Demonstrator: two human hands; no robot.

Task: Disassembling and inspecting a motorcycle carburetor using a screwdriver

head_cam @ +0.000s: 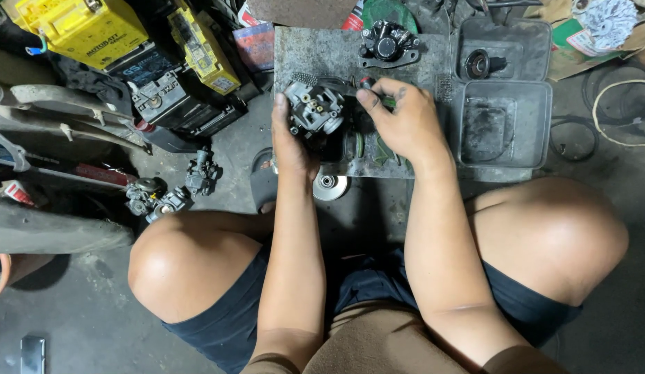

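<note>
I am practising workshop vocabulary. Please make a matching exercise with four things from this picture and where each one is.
Things:
1. carburetor
2. black tray
3. yellow battery
4. round metal disc

Places:
A. top left corner
B. held in the left hand
C. on the floor just below the metal plate
D. right of the right hand

Pairs: 1-B, 2-D, 3-A, 4-C

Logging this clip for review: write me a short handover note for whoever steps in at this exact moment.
Left hand: grips the carburetor, held over the metal plate.
Right hand: holds a screwdriver, red and green handle, tip toward the carburetor.
Nearby: black part on the plate; grey trays right of it; spare carburetors on the floor to the left; round metal cap below the plate.
Done: the carburetor's brass fittings lie exposed.
Left: cannot tell which screw is being worked; the tip is hidden.
</note>
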